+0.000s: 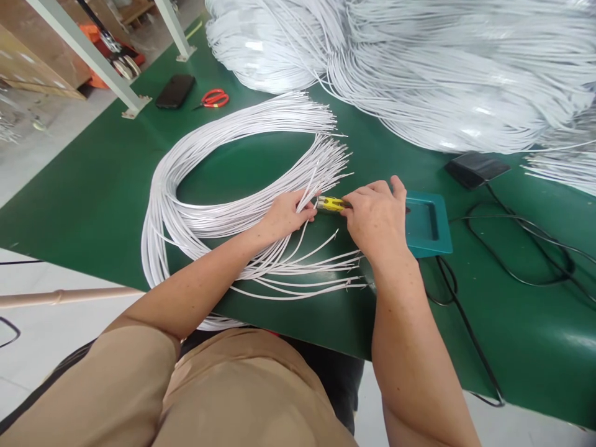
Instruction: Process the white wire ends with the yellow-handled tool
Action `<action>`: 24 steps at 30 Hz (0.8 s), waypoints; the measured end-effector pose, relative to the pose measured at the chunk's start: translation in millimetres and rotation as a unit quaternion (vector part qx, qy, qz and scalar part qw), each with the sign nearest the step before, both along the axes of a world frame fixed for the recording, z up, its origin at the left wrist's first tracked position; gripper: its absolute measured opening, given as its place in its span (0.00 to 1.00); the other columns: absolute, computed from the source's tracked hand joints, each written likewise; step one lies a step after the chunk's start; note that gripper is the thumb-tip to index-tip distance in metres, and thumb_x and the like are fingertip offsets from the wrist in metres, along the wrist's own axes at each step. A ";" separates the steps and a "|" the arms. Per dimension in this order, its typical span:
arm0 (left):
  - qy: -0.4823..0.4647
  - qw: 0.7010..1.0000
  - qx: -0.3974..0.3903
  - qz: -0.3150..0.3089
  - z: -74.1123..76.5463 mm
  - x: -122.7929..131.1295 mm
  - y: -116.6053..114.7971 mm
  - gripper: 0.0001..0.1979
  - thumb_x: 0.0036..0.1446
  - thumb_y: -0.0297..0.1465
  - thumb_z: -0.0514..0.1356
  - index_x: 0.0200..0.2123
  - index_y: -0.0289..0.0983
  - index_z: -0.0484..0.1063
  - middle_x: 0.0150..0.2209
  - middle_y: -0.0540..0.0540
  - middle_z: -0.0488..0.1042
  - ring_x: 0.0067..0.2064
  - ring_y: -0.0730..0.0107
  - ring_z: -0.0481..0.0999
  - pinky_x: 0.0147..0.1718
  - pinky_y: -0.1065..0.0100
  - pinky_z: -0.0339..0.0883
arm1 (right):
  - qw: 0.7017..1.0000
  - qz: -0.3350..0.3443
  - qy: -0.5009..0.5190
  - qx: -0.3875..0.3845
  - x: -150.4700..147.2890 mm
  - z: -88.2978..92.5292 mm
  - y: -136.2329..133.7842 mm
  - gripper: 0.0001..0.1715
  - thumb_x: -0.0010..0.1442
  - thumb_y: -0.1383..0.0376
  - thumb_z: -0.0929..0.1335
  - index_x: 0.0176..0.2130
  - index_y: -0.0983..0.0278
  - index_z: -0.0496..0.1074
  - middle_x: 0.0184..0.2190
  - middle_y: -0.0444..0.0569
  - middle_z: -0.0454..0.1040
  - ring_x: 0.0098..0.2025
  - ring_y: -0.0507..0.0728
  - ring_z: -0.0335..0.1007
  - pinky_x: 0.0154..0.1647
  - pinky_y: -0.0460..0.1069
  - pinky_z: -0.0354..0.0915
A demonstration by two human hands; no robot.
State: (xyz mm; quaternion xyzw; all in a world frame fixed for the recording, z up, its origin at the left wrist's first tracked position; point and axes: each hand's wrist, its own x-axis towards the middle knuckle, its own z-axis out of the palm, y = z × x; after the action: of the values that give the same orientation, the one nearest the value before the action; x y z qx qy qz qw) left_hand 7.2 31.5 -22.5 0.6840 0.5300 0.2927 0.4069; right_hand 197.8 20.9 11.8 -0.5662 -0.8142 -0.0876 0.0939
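Observation:
My left hand (289, 214) is closed around a few white wires near their ends, in front of a large looped bundle of white wires (162, 180). In my right hand (378, 214) is a yellow-handled hand tool, perhaps pliers or a wire stripper (331, 203); its metal head points left and meets the wire ends by my left fingertips. Whether its jaws are closed on a wire is too small to tell. Several separate wires (321, 267) fan out to the right below my hands, their tips bare or frayed.
Behind my right hand stands a teal tray-like device (442, 226) with black cables (516, 279). A black flat object (477, 169) lies farther right. Large wire heaps (442, 68) cover the back of the green table (93, 192). Red-handled scissors (214, 98) and a dark case (175, 91) lie at back left.

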 end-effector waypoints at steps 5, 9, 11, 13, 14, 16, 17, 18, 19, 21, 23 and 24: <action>0.002 1.000 -0.011 -0.001 0.3 -1.0 0.5 0.19 0.54 0.33 0.59 0.49 0.36 0.76 0.34 0.50 0.81 0.30 0.75 0.76 0.34 0.72 0.70 | 0.998 -0.046 0.036 0.039 4.0 6.2 -8.5 0.18 0.65 0.63 0.62 0.49 0.63 0.76 0.54 0.57 0.73 0.58 0.68 0.62 0.64 0.75 0.44; -0.016 0.999 -0.047 0.003 2.8 -2.5 0.1 0.23 0.53 0.33 0.60 0.53 0.36 0.73 0.33 0.49 0.79 0.32 0.72 0.77 0.27 0.75 0.68 | 0.983 -0.167 0.043 0.062 11.6 3.7 -10.8 0.23 0.69 0.62 0.58 0.58 0.66 0.68 0.61 0.64 0.66 0.64 0.71 0.56 0.62 0.77 0.42; -0.039 0.997 -0.062 0.008 3.8 -3.9 0.1 0.24 0.52 0.32 0.61 0.53 0.36 0.73 0.33 0.48 0.79 0.33 0.71 0.78 0.23 0.76 0.66 | 0.982 -0.179 0.039 0.050 13.9 0.6 -9.9 0.24 0.69 0.62 0.58 0.59 0.67 0.66 0.61 0.65 0.65 0.65 0.72 0.55 0.62 0.77 0.43; -0.068 0.995 -0.069 0.013 3.6 -5.8 0.5 0.24 0.51 0.31 0.62 0.53 0.36 0.73 0.33 0.48 0.77 0.33 0.71 0.78 0.22 0.77 0.65 | 0.983 -0.171 0.043 0.044 14.8 -0.6 -8.6 0.23 0.69 0.63 0.58 0.58 0.67 0.67 0.61 0.66 0.66 0.65 0.73 0.56 0.62 0.77 0.44; -0.085 0.994 -0.070 0.015 3.2 -6.7 0.8 0.25 0.50 0.31 0.62 0.53 0.36 0.73 0.33 0.48 0.77 0.33 0.71 0.78 0.22 0.78 0.65 | 0.983 -0.169 0.051 0.049 14.5 0.3 -8.1 0.22 0.68 0.64 0.59 0.57 0.68 0.68 0.60 0.67 0.66 0.65 0.73 0.56 0.61 0.76 0.44; -0.115 0.991 -0.069 0.019 2.7 -8.2 1.1 0.23 0.49 0.31 0.64 0.51 0.37 0.73 0.35 0.48 0.76 0.32 0.72 0.77 0.21 0.78 0.63 | 0.982 -0.160 0.075 0.065 11.6 5.3 -7.9 0.21 0.67 0.64 0.60 0.55 0.69 0.70 0.58 0.68 0.69 0.62 0.74 0.59 0.60 0.75 0.47; -0.127 0.989 -0.070 0.019 3.1 -8.6 1.0 0.22 0.49 0.31 0.64 0.50 0.36 0.74 0.36 0.47 0.76 0.32 0.73 0.77 0.21 0.78 0.63 | 0.983 -0.145 0.090 0.065 8.5 9.0 -8.5 0.20 0.67 0.64 0.61 0.53 0.68 0.71 0.56 0.67 0.70 0.60 0.73 0.62 0.59 0.73 0.50; -0.138 0.988 -0.073 0.019 4.1 -8.9 0.7 0.21 0.48 0.32 0.65 0.49 0.36 0.74 0.36 0.47 0.76 0.32 0.73 0.77 0.21 0.77 0.62 | 0.986 -0.116 0.108 0.055 3.9 13.0 -9.9 0.18 0.67 0.64 0.62 0.51 0.68 0.73 0.54 0.65 0.73 0.57 0.71 0.65 0.58 0.69 0.55; -0.148 0.986 -0.078 0.019 5.6 -9.0 0.2 0.21 0.48 0.32 0.65 0.47 0.35 0.74 0.36 0.47 0.76 0.31 0.74 0.76 0.22 0.77 0.62 | 0.989 -0.072 0.125 0.032 -2.1 16.7 -12.0 0.17 0.67 0.63 0.62 0.48 0.67 0.75 0.50 0.63 0.76 0.53 0.68 0.68 0.55 0.64 0.59; -0.164 0.983 -0.084 0.017 9.3 -9.3 -1.1 0.19 0.47 0.33 0.66 0.44 0.34 0.75 0.32 0.49 0.74 0.31 0.75 0.74 0.25 0.75 0.64 | 0.984 0.066 0.155 -0.052 -18.0 21.6 -18.4 0.17 0.68 0.62 0.61 0.41 0.65 0.77 0.42 0.56 0.79 0.45 0.62 0.71 0.48 0.55 0.64; -0.178 0.981 -0.081 0.018 12.6 -10.7 -2.2 0.17 0.47 0.33 0.67 0.42 0.34 0.75 0.30 0.51 0.73 0.31 0.76 0.71 0.31 0.73 0.66 | 0.956 0.209 0.143 -0.146 -36.1 21.7 -26.5 0.16 0.67 0.63 0.63 0.38 0.64 0.79 0.40 0.52 0.80 0.45 0.58 0.71 0.48 0.51 0.64; -0.185 0.979 -0.082 0.015 13.6 -11.8 -2.5 0.17 0.47 0.34 0.67 0.40 0.34 0.75 0.30 0.51 0.73 0.31 0.76 0.70 0.33 0.73 0.67 | 0.947 0.245 0.126 -0.167 -44.6 20.4 -30.6 0.15 0.66 0.64 0.64 0.37 0.65 0.79 0.39 0.53 0.80 0.46 0.58 0.71 0.50 0.51 0.63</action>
State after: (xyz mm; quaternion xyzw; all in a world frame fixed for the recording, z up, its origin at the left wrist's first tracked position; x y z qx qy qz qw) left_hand -4.7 29.0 -8.8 0.5746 0.4780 0.3759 0.5478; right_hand 153.2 -9.7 32.2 -0.3633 -0.9122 0.1475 0.1187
